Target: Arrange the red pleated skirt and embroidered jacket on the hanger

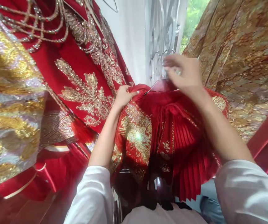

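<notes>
Left hand: gripping red garment at its shoulder
Right hand: blurred at hanger hook; cannot tell grip
Pleated hem: hanging, below both hands
Sides: beaded gown left, gold fabric right
Narrow gap: metal scrollwork

Daylight glows from the bright green outdoor patch at the top. A pale glare spot marks the gold-embroidered, pleated red garment, shadowed lower down. The bare right hand is blurred; edges look stretched.
</notes>
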`<state>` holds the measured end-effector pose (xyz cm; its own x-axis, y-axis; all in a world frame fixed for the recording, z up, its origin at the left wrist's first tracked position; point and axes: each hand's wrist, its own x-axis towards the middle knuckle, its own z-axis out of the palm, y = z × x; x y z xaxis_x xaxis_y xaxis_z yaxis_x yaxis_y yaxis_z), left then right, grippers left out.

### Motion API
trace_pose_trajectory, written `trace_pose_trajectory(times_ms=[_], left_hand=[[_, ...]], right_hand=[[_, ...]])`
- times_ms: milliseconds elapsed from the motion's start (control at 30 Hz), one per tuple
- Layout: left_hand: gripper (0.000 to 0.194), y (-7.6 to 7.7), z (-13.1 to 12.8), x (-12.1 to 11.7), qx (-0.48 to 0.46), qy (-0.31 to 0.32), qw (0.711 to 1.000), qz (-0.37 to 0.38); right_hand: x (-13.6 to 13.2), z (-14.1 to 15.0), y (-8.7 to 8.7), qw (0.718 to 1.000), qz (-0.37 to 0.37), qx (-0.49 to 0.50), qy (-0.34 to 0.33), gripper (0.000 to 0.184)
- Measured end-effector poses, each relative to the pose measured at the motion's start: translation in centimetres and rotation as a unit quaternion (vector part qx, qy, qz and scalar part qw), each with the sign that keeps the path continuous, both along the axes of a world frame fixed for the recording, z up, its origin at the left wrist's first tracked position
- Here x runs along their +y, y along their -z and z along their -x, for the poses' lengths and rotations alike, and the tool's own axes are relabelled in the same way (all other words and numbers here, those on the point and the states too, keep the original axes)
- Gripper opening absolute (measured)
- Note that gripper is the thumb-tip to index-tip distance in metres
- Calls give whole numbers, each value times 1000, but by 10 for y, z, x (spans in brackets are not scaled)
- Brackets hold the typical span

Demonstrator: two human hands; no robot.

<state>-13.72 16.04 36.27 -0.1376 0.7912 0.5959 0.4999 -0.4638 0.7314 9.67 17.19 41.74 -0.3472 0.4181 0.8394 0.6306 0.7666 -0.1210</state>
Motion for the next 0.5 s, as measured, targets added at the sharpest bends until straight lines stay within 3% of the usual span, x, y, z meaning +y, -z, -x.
trace_pose_trajectory(times_ms=[67, 133, 233, 367, 500], left_hand=[[16, -1, -2, -3, -3, 24, 999, 29], [13, -5, -5, -1, -14, 57, 996, 67], [17, -17, -13, 6, -1, 100, 987, 127], [31, -36, -32, 10, 72, 95, 981, 155], [20, -42, -48, 14, 74, 121, 969, 202]], right_hand=[[6, -34, 3, 993, 44, 17, 106, 29], [18, -55, 7, 982, 132, 0, 135, 18], [36, -63, 11, 964, 252, 4, 82, 11], [49, -62, 5, 927, 371, -60, -8, 13], [57, -64, -1, 906, 408, -112, -14, 16]])
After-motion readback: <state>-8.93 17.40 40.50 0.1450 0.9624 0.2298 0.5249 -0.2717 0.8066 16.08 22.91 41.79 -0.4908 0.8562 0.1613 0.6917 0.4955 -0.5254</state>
